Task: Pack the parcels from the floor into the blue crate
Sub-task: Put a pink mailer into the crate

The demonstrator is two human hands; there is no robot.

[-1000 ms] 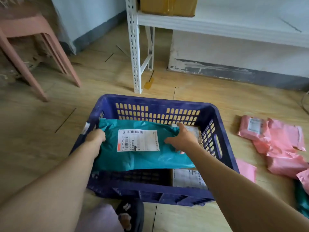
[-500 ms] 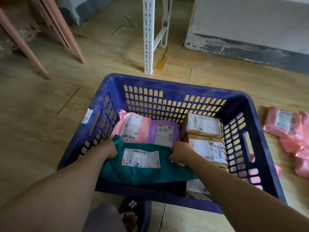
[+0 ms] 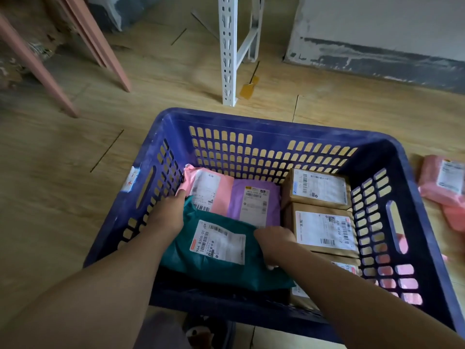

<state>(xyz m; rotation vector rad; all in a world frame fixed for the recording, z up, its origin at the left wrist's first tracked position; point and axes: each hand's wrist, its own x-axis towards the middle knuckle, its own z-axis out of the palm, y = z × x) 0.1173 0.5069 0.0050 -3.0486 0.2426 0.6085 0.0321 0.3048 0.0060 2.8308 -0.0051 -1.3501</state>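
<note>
The blue crate (image 3: 254,123) stands on the wooden floor in front of me. Inside it lies a teal parcel (image 3: 191,258) with a white label, low at the near left. My left hand (image 3: 167,214) grips its far left edge and my right hand (image 3: 275,241) grips its right edge. Behind it lie a pink parcel (image 3: 222,183) and a purple parcel (image 3: 237,200). Brown boxes (image 3: 324,230) are stacked along the crate's right side. Several pink parcels (image 3: 445,182) lie on the floor to the right.
A white shelf post (image 3: 227,50) stands just beyond the crate, with a yellow tag (image 3: 249,89) at its foot. Pink chair legs (image 3: 100,44) stand at the far left. A grey-based wall (image 3: 377,59) runs at the back right. My foot in a dark slipper (image 3: 208,333) is below the crate.
Both hands have lowered the teal parcel from the crate's rim down into the crate, onto its near left. The view has moved closer and tilted down.
</note>
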